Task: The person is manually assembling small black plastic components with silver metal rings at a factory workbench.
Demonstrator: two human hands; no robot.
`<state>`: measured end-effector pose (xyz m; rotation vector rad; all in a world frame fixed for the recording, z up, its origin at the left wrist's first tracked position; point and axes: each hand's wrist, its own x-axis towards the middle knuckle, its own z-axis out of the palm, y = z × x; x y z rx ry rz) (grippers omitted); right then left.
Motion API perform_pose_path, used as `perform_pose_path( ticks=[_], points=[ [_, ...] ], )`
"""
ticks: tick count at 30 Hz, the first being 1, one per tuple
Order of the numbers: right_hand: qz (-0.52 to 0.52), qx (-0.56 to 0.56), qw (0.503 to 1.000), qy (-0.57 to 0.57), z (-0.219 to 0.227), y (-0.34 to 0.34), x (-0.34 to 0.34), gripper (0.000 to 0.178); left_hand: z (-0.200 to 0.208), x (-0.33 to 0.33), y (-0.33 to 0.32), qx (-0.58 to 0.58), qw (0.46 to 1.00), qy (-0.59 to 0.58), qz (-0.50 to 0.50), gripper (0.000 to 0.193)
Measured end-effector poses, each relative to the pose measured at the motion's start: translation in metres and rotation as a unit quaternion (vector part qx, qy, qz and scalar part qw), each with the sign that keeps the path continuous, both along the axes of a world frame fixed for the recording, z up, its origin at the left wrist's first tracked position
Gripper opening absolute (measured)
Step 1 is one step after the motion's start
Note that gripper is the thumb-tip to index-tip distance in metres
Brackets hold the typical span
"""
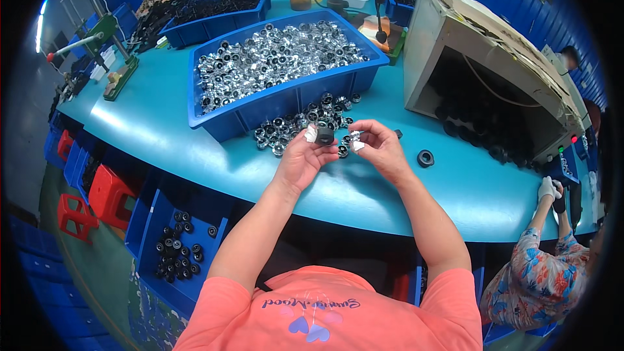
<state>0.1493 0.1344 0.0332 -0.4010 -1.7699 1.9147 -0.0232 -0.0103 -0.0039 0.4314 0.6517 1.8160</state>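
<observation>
My left hand (pixel 300 164) is closed around a thick black ring (pixel 325 135) with a hole through its middle. Opposite it, my right hand (pixel 383 155) pinches a small shiny silver part (pixel 355 135), a short gap away from the ring. White wrapping covers some fingertips on both hands. Just beyond the hands lies a loose heap of silver-and-black round parts (pixel 278 133) on the teal table (pixel 227 172). Another black ring (pixel 425 158) rests on the table to the right of my right hand.
A blue bin (pixel 247 117) full of shiny parts stands behind the heap. At right is a worn box-like cabinet (pixel 422 58) with black rings inside. A lower blue bin (pixel 205 266) holds black round parts. A co-worker's gloved hand (pixel 549 190) is at far right.
</observation>
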Motion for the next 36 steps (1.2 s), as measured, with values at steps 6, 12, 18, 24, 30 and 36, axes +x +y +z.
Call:
perform_pose_path(
  ticks=[6,12,18,24,30,36],
  points=[
    [0.007,-0.035,0.999,0.018,-0.0020,-0.0015,-0.0019,0.041,-0.0034,-0.0020,-0.0002,-0.018,1.000,-0.022,-0.008,0.035],
    [0.018,-0.042,0.999,0.007,-0.0011,-0.0034,-0.0030,0.039,-0.0045,-0.0032,-0.0015,-0.015,0.999,-0.031,-0.020,0.040],
    [0.027,-0.042,0.999,0.003,-0.0027,-0.0031,-0.0031,0.037,-0.0054,-0.0025,-0.0010,-0.010,0.999,-0.030,-0.022,0.040],
    [0.044,-0.053,0.998,0.015,-0.0030,-0.0062,-0.0028,0.041,-0.0063,-0.0024,-0.0004,-0.006,1.000,-0.007,-0.017,0.041],
    [0.041,-0.045,0.998,0.005,-0.0016,-0.0085,-0.0030,0.043,-0.0029,-0.0003,-0.0007,0.000,1.000,0.008,-0.019,0.039],
    [0.028,-0.036,0.999,0.007,-0.0055,-0.0071,-0.0031,0.042,0.0018,0.0020,-0.0014,-0.003,1.000,-0.001,-0.014,0.033]
  ],
)
